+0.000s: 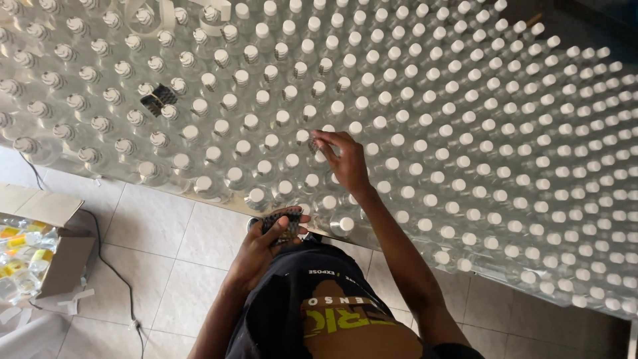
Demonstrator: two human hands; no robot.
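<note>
scanning left to right, i log what the head view gives me:
cardboard box [56, 256]: open on the tiled floor [159, 233] at far left, small bottles with coloured labels inside; a dark cable [113, 272] runs past it.
left hand [269, 242]: held near my waist, fingers curled shut around a stack of small dark patterned sleeves [282, 225].
right hand [342, 159]: stretched over the table, fingertips [318, 138] pinched on one dark sleeve right at a bottle cap [304, 136].
clear bottles [465, 153]: packed in rows across the whole table; those at upper left already wear patterned bands on their caps, those to the right show plain white caps.
doing it well: i judge the sleeve should sit square over the cap and go down evenly, without knocking neighbouring bottles.
</note>
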